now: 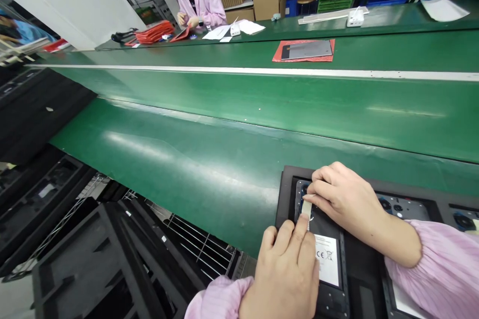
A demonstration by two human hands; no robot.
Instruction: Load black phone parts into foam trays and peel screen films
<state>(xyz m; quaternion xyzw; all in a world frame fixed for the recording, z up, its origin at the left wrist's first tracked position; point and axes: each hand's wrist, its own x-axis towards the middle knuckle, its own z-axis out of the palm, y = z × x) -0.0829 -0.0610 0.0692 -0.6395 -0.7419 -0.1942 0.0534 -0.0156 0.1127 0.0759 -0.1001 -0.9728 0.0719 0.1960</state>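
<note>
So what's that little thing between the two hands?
A small pale strip, in the head view: the right hand pinches its upper end, the left hand presses its lower end, over a dark panel in the black tray.

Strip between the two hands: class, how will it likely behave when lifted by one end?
The strip looks thin and narrow, so probably floppy and very light. The right hand pinches it with fingertips alone, suggesting little weight. Lying flat on the phone back, it may cling, perhaps sticky.
</note>
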